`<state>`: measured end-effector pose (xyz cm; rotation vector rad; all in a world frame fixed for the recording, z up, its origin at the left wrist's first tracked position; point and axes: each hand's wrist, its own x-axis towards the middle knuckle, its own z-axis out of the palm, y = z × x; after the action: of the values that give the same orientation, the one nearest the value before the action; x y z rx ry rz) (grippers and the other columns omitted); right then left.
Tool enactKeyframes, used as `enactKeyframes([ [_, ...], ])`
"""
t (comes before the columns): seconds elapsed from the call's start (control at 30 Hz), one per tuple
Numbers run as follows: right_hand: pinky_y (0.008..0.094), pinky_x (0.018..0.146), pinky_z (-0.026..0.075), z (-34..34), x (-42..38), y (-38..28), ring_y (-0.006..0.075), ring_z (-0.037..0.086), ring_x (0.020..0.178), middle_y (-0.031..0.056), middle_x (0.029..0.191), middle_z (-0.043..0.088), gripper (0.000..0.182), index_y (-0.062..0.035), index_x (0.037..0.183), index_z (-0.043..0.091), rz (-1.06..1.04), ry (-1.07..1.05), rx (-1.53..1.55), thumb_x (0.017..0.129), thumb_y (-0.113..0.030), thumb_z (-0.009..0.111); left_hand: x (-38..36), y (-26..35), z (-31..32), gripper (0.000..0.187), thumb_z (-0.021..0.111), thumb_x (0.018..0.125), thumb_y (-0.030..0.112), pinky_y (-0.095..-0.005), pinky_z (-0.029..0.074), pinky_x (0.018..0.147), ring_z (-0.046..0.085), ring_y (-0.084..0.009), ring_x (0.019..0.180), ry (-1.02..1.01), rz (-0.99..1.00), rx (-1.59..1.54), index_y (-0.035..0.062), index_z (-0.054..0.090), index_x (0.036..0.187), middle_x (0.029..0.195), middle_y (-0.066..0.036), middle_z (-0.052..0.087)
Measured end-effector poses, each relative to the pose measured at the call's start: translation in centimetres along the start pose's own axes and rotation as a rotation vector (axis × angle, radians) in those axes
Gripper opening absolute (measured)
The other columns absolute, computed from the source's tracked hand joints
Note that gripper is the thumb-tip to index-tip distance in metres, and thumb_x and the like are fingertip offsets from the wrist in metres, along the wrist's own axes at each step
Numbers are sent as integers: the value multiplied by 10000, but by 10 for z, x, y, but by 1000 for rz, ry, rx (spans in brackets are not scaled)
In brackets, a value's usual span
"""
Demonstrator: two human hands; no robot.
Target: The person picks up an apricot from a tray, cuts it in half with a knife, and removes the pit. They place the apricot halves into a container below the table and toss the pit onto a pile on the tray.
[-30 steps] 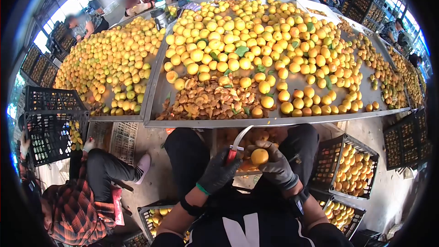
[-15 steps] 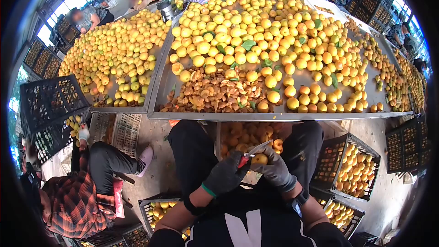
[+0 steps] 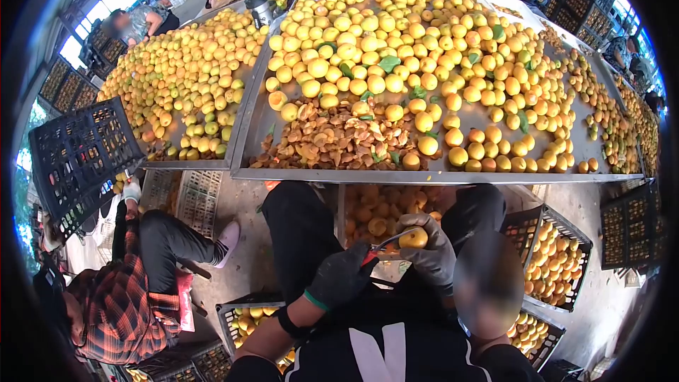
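My left hand [image 3: 341,274], in a dark glove with a green cuff, is closed round the red handle of a small knife [image 3: 385,242]. The thin curved blade reaches right, touching or very near a yellow-orange fruit [image 3: 414,238]. Gloved fingers of my right hand [image 3: 427,253] are wrapped round that fruit from below and behind. Under the table edge, between my knees, a crate [image 3: 342,216] holds cut orange fruit [image 3: 378,213]. On the metal table [image 3: 339,175] lie whole yellow fruit [image 3: 353,49] and a heap of brownish pieces [image 3: 339,134].
A person in a plaid shirt [image 3: 117,311] sits at the left, beside a tilted black crate [image 3: 81,155]. Black crates of fruit stand at the right [image 3: 555,255] and lower left [image 3: 247,318]. Several people sit across the table. A blur covers my right wrist.
My right hand has turned and risen slightly, bringing the fruit up and to the right. My left hand has shifted a little left, and the blade now points more to the right.
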<state>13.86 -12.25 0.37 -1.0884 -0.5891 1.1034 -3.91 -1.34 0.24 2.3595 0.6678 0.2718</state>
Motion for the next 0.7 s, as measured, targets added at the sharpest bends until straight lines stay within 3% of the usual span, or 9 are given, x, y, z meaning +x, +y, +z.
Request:
enactKeyframes([
  [0.1, 274, 896, 463, 3, 1, -2, 153, 559, 999, 59, 1102, 554, 507, -48, 1196, 496, -29, -44, 17, 743, 12, 717, -1, 0, 0, 367, 653, 845, 280, -432, 510, 624, 631, -385, 733, 49, 39, 7, -1, 570, 1066, 815, -220, 635],
  [0.3, 350, 830, 499, 13, 9, 1, 218, 587, 962, 80, 1057, 554, 386, -74, 1130, 506, -214, -9, 56, 794, -73, 695, -6, -7, 8, 285, 613, 850, 219, -426, 512, 619, 636, -365, 717, 64, 79, 5, 14, 583, 1045, 827, -202, 636],
  [0.47, 293, 825, 468, 24, 9, 5, 173, 567, 913, 64, 1023, 542, 381, -85, 1074, 496, -261, 49, -4, 743, 94, 560, -8, -18, 16, 238, 552, 869, 177, -428, 514, 606, 645, -344, 707, 150, 93, -24, 43, 588, 1062, 841, -185, 638],
  [0.53, 284, 812, 466, 20, 9, 12, 168, 565, 901, 60, 1005, 534, 368, -88, 1072, 483, -248, 29, -16, 754, 81, 560, -8, -20, 25, 286, 554, 864, 166, -424, 527, 651, 652, -345, 766, 174, 128, -11, 15, 591, 1105, 946, -181, 654],
  [0.6, 283, 813, 464, 19, 8, 15, 163, 561, 890, 65, 1011, 532, 343, -85, 1076, 479, -305, 78, -171, 774, 45, 577, -8, -22, 32, 295, 554, 863, 155, -419, 530, 645, 652, -343, 766, 155, 92, 0, 15, 587, 1120, 949, -181, 654],
  [0.7, 281, 827, 462, 23, 5, 17, 157, 550, 907, 63, 1026, 527, 339, -80, 1104, 471, -306, 60, -53, 800, -12, 603, -5, -26, 31, 313, 553, 859, 136, -408, 531, 628, 652, -341, 756, 133, 66, -7, 14, 574, 1146, 942, -179, 653],
])
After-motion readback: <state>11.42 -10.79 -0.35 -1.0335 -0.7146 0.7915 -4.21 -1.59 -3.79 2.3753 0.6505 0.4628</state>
